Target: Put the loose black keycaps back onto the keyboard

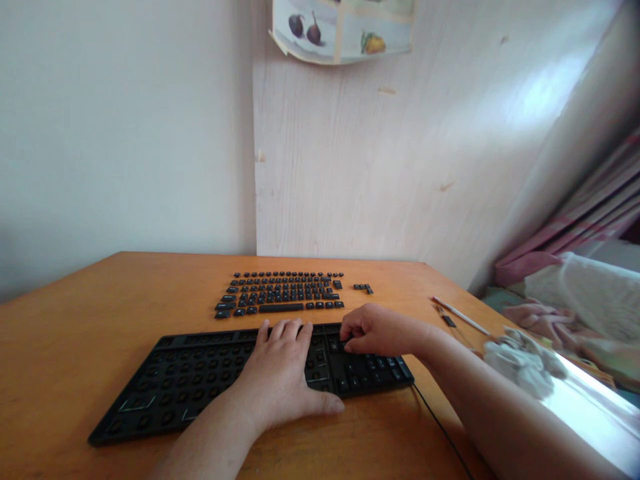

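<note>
A black computer keyboard lies at an angle on the wooden table. Its left and middle parts show bare key sockets, while keycaps sit on the right-hand block. My left hand rests spread over the middle of the keyboard, fingertips at the far edge and thumb stretched past the near edge. Over the upper right part, my right hand is closed in a pinch at a dark keycap, partly hidden by the fingers. Behind the keyboard, loose black keycaps lie in keyboard-like rows, including a long spacebar.
A small group of keycaps lies right of the rows. Further right are a thin white stick, a small dark object and a crumpled pale cloth. The keyboard's cable runs toward me. A wall stands behind the table.
</note>
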`<state>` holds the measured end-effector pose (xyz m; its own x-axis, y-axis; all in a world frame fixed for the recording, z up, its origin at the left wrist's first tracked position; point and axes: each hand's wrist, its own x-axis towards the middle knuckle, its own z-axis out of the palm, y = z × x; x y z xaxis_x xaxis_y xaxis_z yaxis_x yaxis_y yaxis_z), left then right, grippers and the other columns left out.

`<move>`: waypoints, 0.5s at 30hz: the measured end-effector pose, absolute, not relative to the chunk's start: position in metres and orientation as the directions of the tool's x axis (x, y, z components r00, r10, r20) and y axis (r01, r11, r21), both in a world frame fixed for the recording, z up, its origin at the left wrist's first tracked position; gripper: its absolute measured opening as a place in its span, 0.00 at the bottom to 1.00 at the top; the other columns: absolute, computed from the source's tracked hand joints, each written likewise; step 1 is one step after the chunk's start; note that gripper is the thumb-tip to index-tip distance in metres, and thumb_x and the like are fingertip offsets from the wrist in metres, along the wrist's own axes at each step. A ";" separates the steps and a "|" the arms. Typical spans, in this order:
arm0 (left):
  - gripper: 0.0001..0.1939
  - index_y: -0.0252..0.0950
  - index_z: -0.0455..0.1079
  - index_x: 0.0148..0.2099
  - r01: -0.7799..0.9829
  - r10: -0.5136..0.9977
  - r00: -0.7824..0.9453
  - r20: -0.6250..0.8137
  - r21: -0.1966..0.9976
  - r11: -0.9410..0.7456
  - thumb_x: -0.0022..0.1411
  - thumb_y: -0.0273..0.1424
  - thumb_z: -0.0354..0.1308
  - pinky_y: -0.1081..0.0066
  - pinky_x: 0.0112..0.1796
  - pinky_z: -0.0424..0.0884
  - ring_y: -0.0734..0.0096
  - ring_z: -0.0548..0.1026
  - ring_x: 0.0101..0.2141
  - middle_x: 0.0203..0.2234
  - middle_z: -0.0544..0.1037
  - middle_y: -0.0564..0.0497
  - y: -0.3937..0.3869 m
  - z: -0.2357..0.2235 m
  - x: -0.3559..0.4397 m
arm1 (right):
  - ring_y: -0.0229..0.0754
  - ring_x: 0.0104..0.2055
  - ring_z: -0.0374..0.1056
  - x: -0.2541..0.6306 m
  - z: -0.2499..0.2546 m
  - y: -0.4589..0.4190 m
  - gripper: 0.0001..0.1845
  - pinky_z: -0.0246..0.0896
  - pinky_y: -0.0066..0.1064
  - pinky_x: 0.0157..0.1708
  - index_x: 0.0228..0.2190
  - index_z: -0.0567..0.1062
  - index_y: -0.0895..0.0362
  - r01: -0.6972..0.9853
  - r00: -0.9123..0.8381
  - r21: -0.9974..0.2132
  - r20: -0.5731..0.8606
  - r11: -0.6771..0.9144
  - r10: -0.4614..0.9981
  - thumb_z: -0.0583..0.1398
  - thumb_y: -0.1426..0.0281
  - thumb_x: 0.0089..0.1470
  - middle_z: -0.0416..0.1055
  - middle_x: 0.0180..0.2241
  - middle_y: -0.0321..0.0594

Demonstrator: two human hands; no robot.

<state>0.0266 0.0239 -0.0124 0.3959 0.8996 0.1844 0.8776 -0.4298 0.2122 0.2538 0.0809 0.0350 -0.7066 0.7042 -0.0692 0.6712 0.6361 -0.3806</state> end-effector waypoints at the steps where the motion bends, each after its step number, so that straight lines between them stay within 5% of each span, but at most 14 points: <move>1: 0.64 0.33 0.53 0.64 0.877 0.899 0.398 0.185 0.213 -0.432 0.32 0.70 0.47 0.43 0.58 0.41 0.40 0.56 0.58 0.59 0.61 0.37 0.024 -0.012 0.027 | 0.33 0.26 0.61 0.254 0.035 0.081 0.09 0.50 0.24 0.25 0.33 0.77 0.57 0.673 -0.706 -0.376 -0.068 0.637 0.705 0.60 0.69 0.47 0.68 0.25 0.33; 15: 0.63 0.35 0.52 0.64 0.879 0.901 0.393 0.186 0.212 -0.427 0.33 0.70 0.48 0.45 0.58 0.41 0.41 0.56 0.58 0.59 0.60 0.38 0.024 -0.013 0.027 | 0.33 0.25 0.61 0.254 0.034 0.080 0.10 0.50 0.23 0.23 0.33 0.76 0.58 0.692 -0.683 -0.411 -0.108 0.593 0.723 0.60 0.68 0.48 0.69 0.24 0.33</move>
